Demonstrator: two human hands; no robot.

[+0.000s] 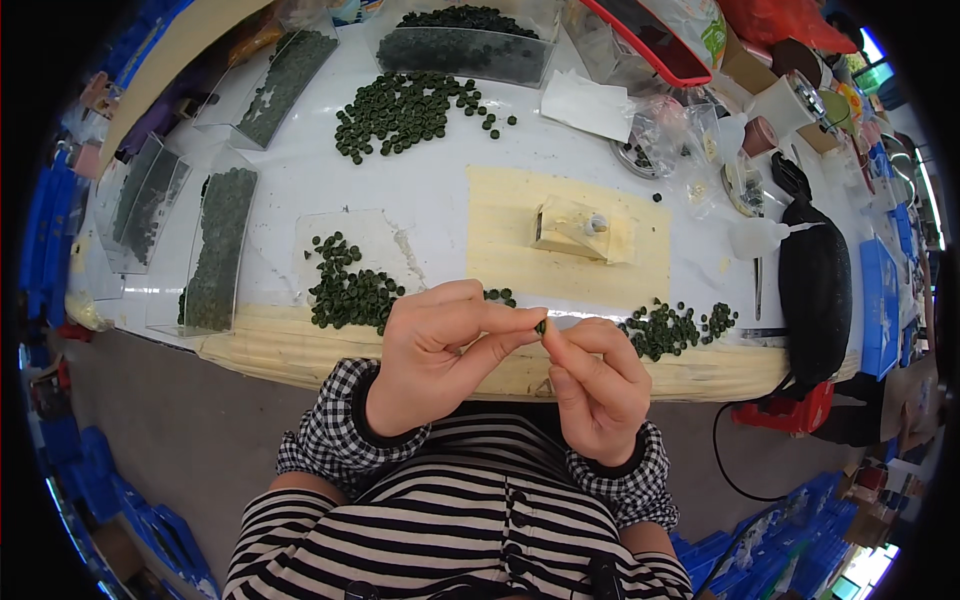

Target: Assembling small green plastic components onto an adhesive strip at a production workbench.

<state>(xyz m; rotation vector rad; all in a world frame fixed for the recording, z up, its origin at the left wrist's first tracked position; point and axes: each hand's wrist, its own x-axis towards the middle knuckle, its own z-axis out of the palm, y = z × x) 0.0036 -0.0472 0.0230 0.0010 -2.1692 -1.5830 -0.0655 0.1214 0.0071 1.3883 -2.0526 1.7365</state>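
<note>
Both hands are raised in front of the person's chest, just at the near edge of the white table (300,180). The left hand (435,350) and the right hand (597,385) meet at their fingertips, and between them they pinch one small dark green ring (541,326); the fingers of both hands are closed narrowly around it, the other fingers curled in. The ring is in the air, above the table edge, not touching the table. Just to the left of the hands lies a heap of the same green rings (345,288) on a clear plastic sheet, and to the right, near the right hand, a smaller heap of rings (672,326). Behind the hands, on a pale yellow mat (500,230), stands a small cream-coloured block fixture (575,228) with a little metal part on top. Further back a larger scatter of rings (405,108) lies in front of a clear tray (460,50) filled with them. Long clear trays (220,250) with rings stand at the left. A black pouch (815,285) lies at the right side.
</note>
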